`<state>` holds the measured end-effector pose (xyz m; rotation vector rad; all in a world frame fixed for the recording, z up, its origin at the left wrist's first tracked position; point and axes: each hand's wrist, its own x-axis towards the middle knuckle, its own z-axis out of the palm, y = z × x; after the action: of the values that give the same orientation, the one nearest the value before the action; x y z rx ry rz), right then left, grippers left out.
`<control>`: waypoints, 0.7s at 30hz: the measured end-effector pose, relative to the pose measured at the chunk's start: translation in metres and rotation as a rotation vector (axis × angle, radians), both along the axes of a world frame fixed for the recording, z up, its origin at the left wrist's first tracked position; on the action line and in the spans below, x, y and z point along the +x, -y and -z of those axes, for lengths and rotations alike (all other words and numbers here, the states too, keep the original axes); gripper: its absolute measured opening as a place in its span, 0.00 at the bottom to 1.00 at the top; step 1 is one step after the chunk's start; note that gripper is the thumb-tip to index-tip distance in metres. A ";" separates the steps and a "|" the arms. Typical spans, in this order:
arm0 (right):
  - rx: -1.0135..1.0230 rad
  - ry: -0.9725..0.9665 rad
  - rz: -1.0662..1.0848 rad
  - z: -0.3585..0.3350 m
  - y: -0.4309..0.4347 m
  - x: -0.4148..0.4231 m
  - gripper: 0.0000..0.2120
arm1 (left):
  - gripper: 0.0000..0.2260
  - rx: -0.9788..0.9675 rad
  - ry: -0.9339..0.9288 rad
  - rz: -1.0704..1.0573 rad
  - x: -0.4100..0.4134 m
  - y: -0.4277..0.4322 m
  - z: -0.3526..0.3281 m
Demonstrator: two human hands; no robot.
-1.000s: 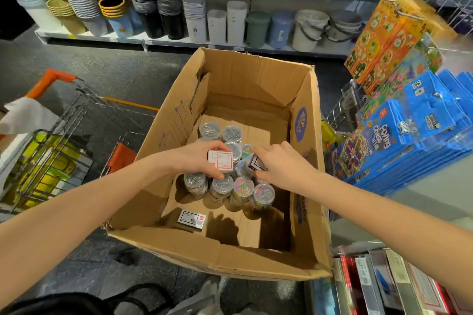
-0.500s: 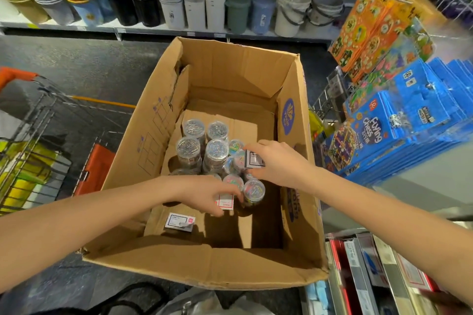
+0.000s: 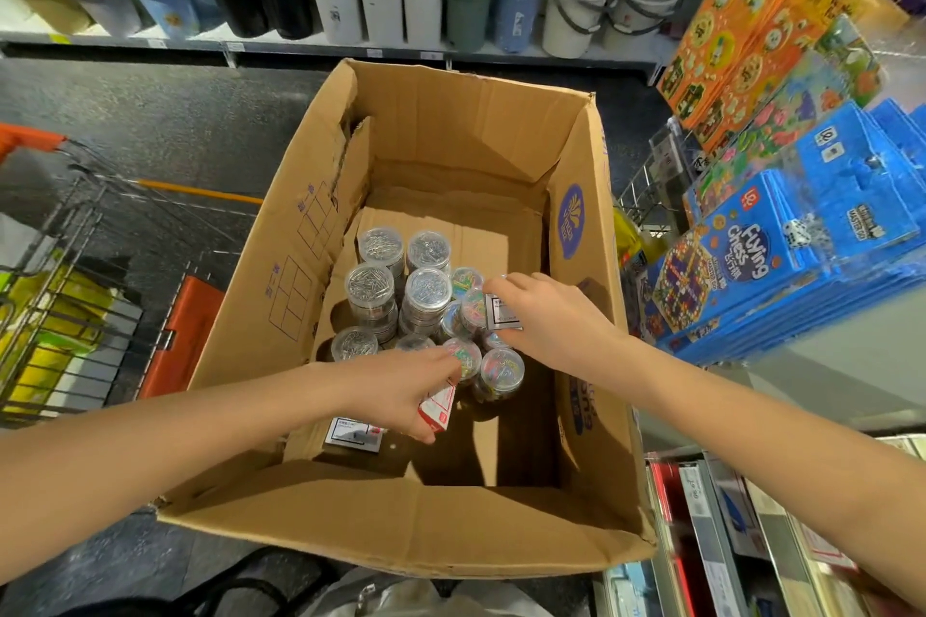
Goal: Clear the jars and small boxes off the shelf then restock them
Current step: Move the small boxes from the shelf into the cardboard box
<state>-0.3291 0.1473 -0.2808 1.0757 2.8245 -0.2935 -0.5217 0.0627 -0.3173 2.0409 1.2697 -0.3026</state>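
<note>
Cardboard forms the large open box (image 3: 436,531) into which both bare arms are reached from the near side. A small red-and-white box (image 3: 437,408) is pinched in the left hand (image 3: 401,388). The fingers (image 3: 421,426) are curled round it, and it is held tilted at the near edge of the jar cluster, above the carton's floor. A second small box (image 3: 502,313), white with a grey label, is gripped in the right hand (image 3: 548,316) with the fingers bent over its top edge. It is held against the tops of the jars on the right side of the cluster. A third small box (image 3: 353,433) is seen lying flat on the cardboard floor, just beside the left hand and partly covered by it.

The jars (image 3: 426,288) are gathered in the middle of the carton, upright and touching one another, and some are stacked in two layers. Those at the left and far side are filled with silver clips; those at the right and near side (image 3: 502,368) are filled with coloured clips.

To the left, a wire trolley (image 3: 75,236) with an orange handle is parked on the dark floor (image 3: 175,115). Across the aisle a shelf (image 3: 325,49) is lined with stacked bins and buckets. At the right, hanging game packs (image 3: 801,241) — blue below, orange above — are crowded close to the carton's right wall.
</note>
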 end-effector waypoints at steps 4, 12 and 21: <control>0.006 0.012 -0.013 -0.001 0.001 -0.002 0.21 | 0.21 0.135 -0.201 0.266 0.007 0.002 -0.005; 0.024 0.049 -0.021 0.002 0.006 -0.006 0.22 | 0.23 -0.043 -0.325 0.121 0.037 0.017 0.024; -0.017 -0.007 0.022 0.004 0.008 -0.016 0.21 | 0.29 0.069 -0.451 -0.023 0.053 0.023 0.094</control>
<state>-0.3455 0.1391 -0.2852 1.1057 2.8125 -0.3236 -0.4691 0.0399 -0.4116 2.0838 1.5852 -0.7503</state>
